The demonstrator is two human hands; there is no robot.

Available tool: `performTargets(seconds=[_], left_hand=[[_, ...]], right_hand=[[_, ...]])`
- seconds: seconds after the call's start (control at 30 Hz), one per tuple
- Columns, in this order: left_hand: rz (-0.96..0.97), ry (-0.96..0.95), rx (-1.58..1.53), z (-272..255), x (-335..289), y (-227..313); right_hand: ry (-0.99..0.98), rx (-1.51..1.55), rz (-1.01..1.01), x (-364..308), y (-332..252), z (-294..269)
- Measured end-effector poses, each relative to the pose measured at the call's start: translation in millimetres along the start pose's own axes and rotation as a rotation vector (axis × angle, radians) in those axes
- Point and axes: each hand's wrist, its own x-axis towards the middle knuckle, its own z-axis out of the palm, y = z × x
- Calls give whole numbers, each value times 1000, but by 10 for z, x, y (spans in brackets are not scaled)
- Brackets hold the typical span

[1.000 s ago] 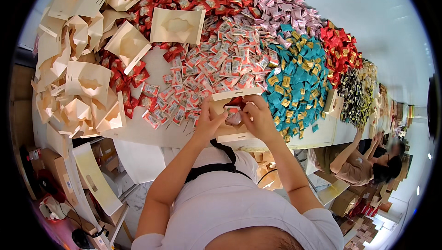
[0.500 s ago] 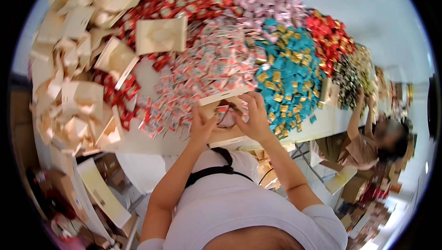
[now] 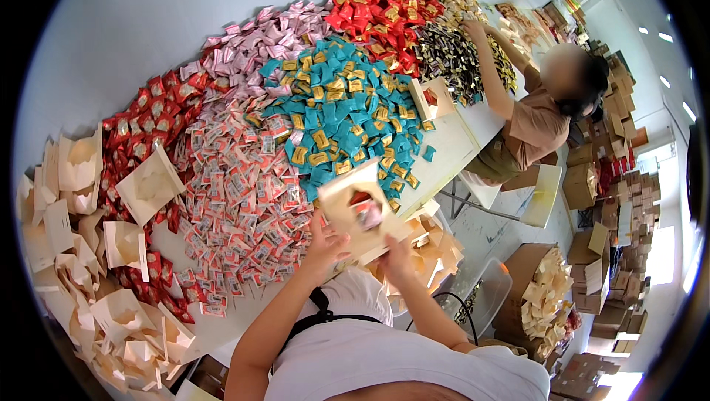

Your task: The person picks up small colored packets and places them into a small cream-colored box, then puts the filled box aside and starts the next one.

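A cream paper box (image 3: 342, 216) is held tilted over the table's front edge. Through its cut-out show a red packet and a pink packet (image 3: 367, 216). My right hand (image 3: 398, 260) grips its lower right corner. At its left side is my left hand (image 3: 325, 247), fingers apart; whether they touch the box I cannot tell. Just beyond the box lie teal and gold packets (image 3: 347, 116). A spread of small white and red packets (image 3: 240, 201) lies beside my left hand.
Folded cream boxes (image 3: 126, 316) crowd the left end. Red packets (image 3: 144, 124), pink ones (image 3: 255, 46) and black-gold ones (image 3: 451, 61) are heaped farther back. A person (image 3: 536, 116) reaches over the table at right. A carton of cream boxes (image 3: 521, 294) stands below on the right.
My view has swung to the right. The box has turned and tilted; my right hand has shifted to its lower corner, and my left hand's fingers have loosened at its side.
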Motion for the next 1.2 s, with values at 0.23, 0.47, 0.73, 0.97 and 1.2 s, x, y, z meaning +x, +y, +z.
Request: performTargets(seconds=[0.23, 0.47, 0.73, 0.97, 1.2], left_hand=[[-236, -73, 129, -463, -312, 21], [-141, 375, -66, -1461, -1269, -104], [14, 688, -401, -1522, -2036, -419], [95, 713, -445, -1370, -2231, -499], [252, 852, -480, -1427, -2672, -549]], right_hand=[[254, 250, -317, 1657, -816, -991], [-198, 608, -58, 3568, -1852, -2095], [169, -130, -507, 2489, -777, 391], [-839, -791, -996, 870, 898, 3453], [-618, -1227, -881, 778, 1594, 4348]])
